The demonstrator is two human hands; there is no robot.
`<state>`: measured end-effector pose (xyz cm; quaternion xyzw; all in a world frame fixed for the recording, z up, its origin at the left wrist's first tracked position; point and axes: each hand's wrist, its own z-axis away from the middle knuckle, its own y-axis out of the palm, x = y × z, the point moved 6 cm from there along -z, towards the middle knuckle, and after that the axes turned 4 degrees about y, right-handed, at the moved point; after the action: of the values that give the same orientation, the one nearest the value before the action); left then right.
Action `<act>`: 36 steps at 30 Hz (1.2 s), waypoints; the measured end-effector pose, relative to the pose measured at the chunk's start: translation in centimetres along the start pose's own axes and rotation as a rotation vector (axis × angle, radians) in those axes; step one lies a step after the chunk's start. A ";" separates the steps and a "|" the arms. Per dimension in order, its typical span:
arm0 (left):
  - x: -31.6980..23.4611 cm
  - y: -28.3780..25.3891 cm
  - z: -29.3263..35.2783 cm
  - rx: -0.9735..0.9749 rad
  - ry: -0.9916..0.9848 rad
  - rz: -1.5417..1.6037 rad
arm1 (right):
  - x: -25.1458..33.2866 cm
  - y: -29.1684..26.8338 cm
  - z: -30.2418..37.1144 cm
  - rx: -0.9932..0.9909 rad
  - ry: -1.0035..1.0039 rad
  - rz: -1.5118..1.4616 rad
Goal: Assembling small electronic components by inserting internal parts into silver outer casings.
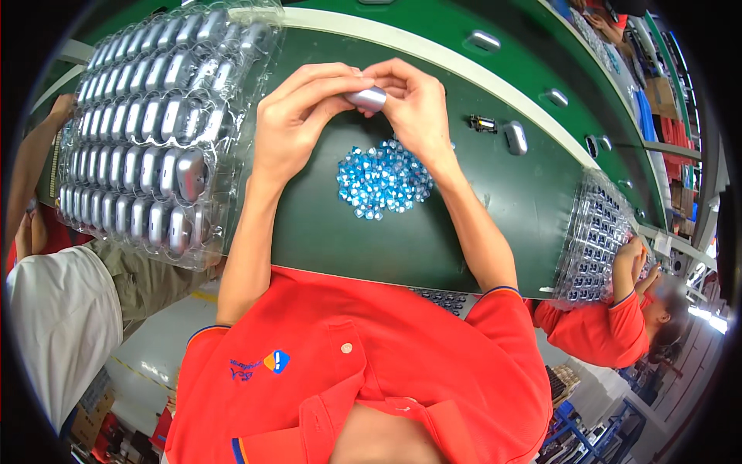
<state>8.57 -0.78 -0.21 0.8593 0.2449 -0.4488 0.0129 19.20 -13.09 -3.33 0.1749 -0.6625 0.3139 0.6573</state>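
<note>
Over the green table I hold a small silver-grey rounded case (367, 98) between both hands, its glossy shell like that of an earbud charging case. My left hand (290, 116) pinches its left end with thumb and fingers. At the other end, my right hand (417, 108) has its fingers closed around the case, and part of it is hidden behind them. Just below my hands lies a loose pile of small shiny blue pieces (379, 182). To the right of my right hand are a small black part (483, 124) and another silver-grey case (515, 138).
Stacked clear plastic trays (239, 147) with many silver-grey cases stand at left. Another clear tray (572, 267) of dark parts sits at right. Beyond a pale rail (417, 39), a green belt (433, 19) carries spaced cases. People work on both sides.
</note>
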 end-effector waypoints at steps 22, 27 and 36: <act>1.2 -2.4 0.3 -0.260 -0.182 0.037 | 5.2 3.9 -16.5 -0.028 -0.531 0.354; 2.0 -2.4 1.1 -0.276 -0.320 0.209 | 5.0 -1.3 -2.8 -0.094 -0.393 -0.185; 2.1 -0.9 0.9 -0.265 -0.428 0.408 | 4.6 -0.4 1.7 -0.144 -0.442 0.112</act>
<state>8.56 0.63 -2.21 0.7676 0.1157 -0.5717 0.2656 17.85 -13.67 1.32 0.1550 -0.8195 0.2557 0.4889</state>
